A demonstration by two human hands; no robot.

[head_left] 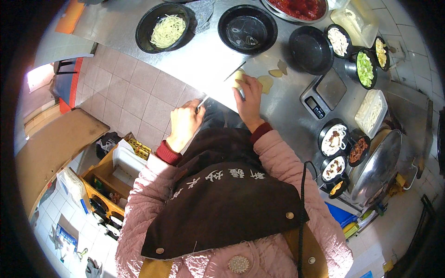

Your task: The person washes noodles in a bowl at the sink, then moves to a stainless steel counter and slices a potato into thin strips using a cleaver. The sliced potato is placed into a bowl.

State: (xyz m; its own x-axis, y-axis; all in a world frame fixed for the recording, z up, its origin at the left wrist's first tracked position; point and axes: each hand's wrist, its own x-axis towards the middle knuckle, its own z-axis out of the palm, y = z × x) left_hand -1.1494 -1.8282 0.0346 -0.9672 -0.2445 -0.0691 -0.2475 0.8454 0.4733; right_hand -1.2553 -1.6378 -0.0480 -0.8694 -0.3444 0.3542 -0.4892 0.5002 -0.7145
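My left hand [187, 120] is closed around the handle of a knife [234, 71]. Its blade runs up and to the right, partly lost in strong glare. With my right hand [248, 99], I hold a pale peeled piece of potato or similar vegetable [237, 77] against the work surface. The blade lies right beside this piece; whether the two touch, I cannot tell. Right of my fingers lie a flat pale slice [266, 84] and a smaller cut piece [275, 73]. My fingers hide part of the vegetable.
On the steel counter [278, 100] stand a black bowl of pale shreds [168, 31], two black bowls [247, 30], a steel bowl of red sauce [302, 7] and a digital scale [330, 88]. Chopped green vegetable [365, 69] and noodle bowls [333, 139] line the right. Tiled floor [139, 87] shows left.
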